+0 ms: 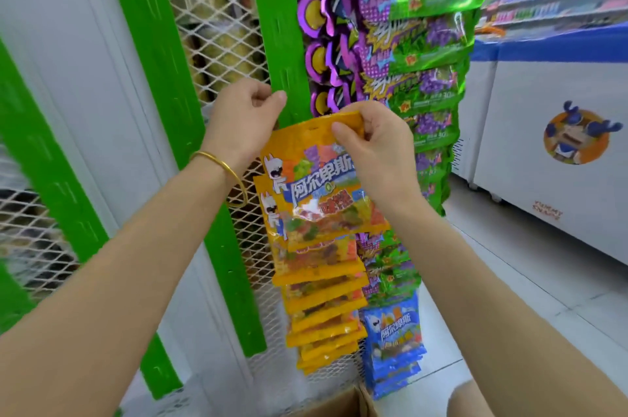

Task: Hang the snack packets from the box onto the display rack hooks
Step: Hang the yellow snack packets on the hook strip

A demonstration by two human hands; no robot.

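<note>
The right hand (373, 148) pinches the top edge of 1 yellow plastic snack packet (316, 178) printed with a white cartoon figure. The left hand (244, 114), with a gold bangle (221, 165) on its wrist, curls its fingers against the green metal upright (282, 25) just above the packet's left corner; whether it holds anything cannot be told. Below both hands hangs a column of matching yellow packets (323, 301), and beneath that is a brown cardboard box (339, 403).

I'm seeing the right hand (373, 148) pinching the yellow packet (319, 185) by its top edge. Just left of that pinch, the left hand (241, 114) is sitting curled at the green upright (282, 42), with hung packets (323, 307) dangling below.
</note>
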